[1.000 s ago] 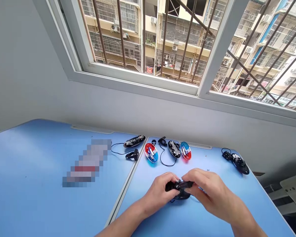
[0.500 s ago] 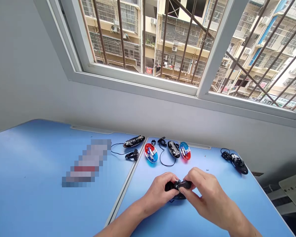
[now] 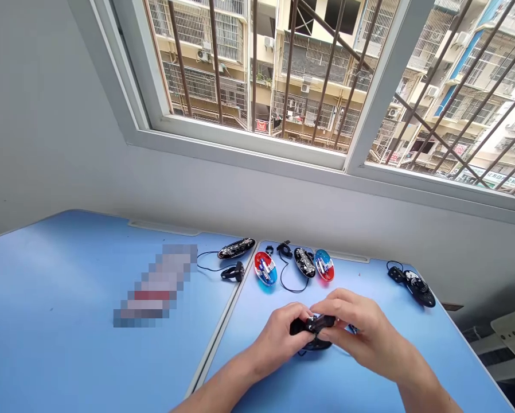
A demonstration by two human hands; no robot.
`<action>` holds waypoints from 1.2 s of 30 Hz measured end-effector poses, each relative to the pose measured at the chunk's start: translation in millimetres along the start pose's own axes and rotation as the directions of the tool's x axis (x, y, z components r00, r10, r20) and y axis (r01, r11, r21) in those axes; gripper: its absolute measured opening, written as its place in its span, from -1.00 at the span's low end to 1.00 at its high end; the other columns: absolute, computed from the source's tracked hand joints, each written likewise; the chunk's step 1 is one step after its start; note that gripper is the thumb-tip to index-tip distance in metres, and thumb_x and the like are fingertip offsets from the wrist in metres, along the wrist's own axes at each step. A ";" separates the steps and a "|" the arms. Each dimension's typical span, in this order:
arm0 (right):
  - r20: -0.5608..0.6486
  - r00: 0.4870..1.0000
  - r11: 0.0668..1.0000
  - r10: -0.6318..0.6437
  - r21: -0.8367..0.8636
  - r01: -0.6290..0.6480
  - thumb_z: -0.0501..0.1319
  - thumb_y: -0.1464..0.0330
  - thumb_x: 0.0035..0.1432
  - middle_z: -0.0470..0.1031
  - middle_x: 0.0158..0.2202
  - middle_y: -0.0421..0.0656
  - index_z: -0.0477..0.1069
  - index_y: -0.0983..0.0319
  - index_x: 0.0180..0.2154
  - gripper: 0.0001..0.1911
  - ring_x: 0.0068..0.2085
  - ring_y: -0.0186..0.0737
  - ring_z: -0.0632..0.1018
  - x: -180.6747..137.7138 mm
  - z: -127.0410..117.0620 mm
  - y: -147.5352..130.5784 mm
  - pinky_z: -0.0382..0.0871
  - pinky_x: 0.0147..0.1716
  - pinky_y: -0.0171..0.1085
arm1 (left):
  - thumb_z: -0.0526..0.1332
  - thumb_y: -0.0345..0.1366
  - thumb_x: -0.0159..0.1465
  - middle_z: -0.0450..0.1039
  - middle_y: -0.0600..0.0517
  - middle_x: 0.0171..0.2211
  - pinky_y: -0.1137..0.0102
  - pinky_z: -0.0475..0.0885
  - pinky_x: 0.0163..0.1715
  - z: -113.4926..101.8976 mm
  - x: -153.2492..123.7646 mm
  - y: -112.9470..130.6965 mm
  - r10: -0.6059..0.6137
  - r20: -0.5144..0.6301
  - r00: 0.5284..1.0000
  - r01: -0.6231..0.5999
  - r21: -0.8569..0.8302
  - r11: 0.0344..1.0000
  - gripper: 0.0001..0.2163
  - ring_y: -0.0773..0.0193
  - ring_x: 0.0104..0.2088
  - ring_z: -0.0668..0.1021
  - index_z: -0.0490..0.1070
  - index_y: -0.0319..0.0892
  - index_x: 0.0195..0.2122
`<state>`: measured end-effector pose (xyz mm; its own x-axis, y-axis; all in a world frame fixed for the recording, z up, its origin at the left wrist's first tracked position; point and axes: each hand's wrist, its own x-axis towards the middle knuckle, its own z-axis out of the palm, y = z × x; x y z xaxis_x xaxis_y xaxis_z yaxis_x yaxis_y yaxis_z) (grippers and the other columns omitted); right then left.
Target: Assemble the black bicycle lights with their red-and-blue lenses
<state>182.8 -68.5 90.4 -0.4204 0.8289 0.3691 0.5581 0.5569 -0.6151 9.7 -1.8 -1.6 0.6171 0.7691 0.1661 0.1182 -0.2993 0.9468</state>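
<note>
My left hand [image 3: 281, 331] is closed, thumb and fingers pinching the left side of a small black clamp bracket [image 3: 323, 324]. From the other side, the curled fingers and thumb of my right hand [image 3: 363, 330] grip the same bracket. Below it shows a black oval housing [image 3: 318, 345] close to the table, partly covered by my hands; whether the two are joined I cannot tell. Something small and dark blue [image 3: 352, 328] peeks out under my right hand, too covered to name.
Behind my hands lie two red-and-blue oval covers [image 3: 265, 268], an opened black housing [image 3: 304, 262] and a corded black clamp [image 3: 284, 249]. Across the table seam are another opened housing [image 3: 237, 248] and clamp [image 3: 233, 272]. A black unit [image 3: 419, 288] lies far right.
My right fingers have shifted their grip on the clamp bracket, with the index finger now stretched over its top. The whole view has moved slightly. Both hands remain on the bracket.
</note>
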 end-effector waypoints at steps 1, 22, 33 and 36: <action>0.031 1.000 0.999 -0.001 0.041 -0.001 0.14 0.51 0.26 0.46 -0.24 -0.14 0.43 0.12 -0.08 -0.74 -0.31 -0.31 0.49 0.3 -3.3 -0.4 0.41 -0.37 -0.37 | 0.20 -0.37 0.07 0.45 0.11 -0.42 0.43 0.32 -0.32 -0.1 0.1 0.2 -0.002 0.004 1.000 0.002 -0.002 1.000 -0.95 0.24 -0.36 0.44 0.33 -0.14 -0.47; 0.003 0.996 0.978 -0.094 -0.189 0.093 0.08 0.44 0.36 0.44 -0.43 -0.21 0.32 0.18 -0.19 -0.92 -0.46 -0.34 0.36 -7.2 -8.0 -2.7 0.24 -0.48 -0.40 | 0.15 -0.41 0.03 0.50 0.04 -0.35 0.38 0.34 -0.27 3.6 -0.3 -3.7 -0.020 -0.007 1.000 0.020 -0.016 1.000 -0.95 0.17 -0.30 0.48 0.30 -0.12 -0.48; -0.263 0.958 0.892 -0.115 -0.452 -0.017 0.08 0.30 0.36 0.30 -0.57 -0.28 0.23 0.20 -0.40 -0.76 -0.60 -0.39 0.29 -4.0 19.8 -4.3 0.16 -0.58 -0.40 | 0.16 -0.36 0.07 0.50 0.05 -0.35 0.38 0.35 -0.27 3.4 -1.2 1.4 -0.028 -0.027 0.999 0.029 0.019 0.999 -0.96 0.18 -0.31 0.48 0.29 -0.12 -0.49; -0.269 0.954 0.874 -0.133 -0.485 -0.015 0.08 0.30 0.36 0.32 -0.57 -0.26 0.24 0.20 -0.40 -0.76 -0.61 -0.39 0.32 -2.7 24.3 -4.7 0.18 -0.60 -0.41 | 0.17 -0.36 0.05 0.50 0.06 -0.36 0.39 0.35 -0.28 3.5 -0.9 2.1 -0.031 -0.028 0.999 0.032 0.023 0.999 -0.97 0.19 -0.31 0.48 0.30 -0.12 -0.49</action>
<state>163.9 -74.6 75.4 -0.2832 0.7308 0.6211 0.8413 0.5002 -0.2049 12.2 -5.1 -0.7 0.5909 0.7938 0.1441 0.1560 -0.2877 0.9449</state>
